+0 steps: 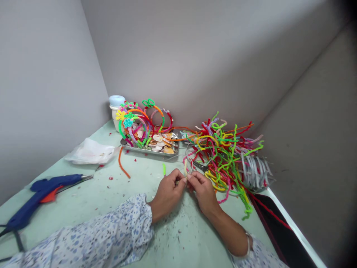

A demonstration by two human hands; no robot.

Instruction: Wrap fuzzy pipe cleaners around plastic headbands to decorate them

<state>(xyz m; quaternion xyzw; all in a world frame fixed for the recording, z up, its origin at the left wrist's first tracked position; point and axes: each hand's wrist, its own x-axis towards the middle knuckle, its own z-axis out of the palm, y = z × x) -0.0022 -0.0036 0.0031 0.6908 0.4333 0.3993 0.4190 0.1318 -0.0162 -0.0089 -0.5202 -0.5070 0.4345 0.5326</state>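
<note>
With the fingertips taken as the clock's centre, a blue hot-glue gun (46, 197) is seen at nine o'clock, its nozzle aimed towards three. A clear plastic bag (92, 152) is laid between nine and ten. At ten to eleven, headbands (160, 111) wound in coloured chenille are stood in a metal tray (150, 151), among pale flat discs (158, 140).

The left hand (169, 190) is closed to a pinch, thumb and forefinger pressed on the lower end of a pale-yellow pipe cleaner (185, 167). This piece is held above the table (178, 238), between the hands; its long axis is run away from the body, the free end pointed at twelve o'clock, leaning very slightly towards eleven. It is short, slim and nearly straight; its surface is softly blurred, and its lower end is hidden by fingers. A thin pale loop is seen just beside it, towards one. By the right hand (205, 191) the same end is pinched, thumb and forefinger together.

At two o'clock multicoloured pipe cleaners (223, 149) are heaped; at three, grey headband hoops (256, 171) are bundled.
</note>
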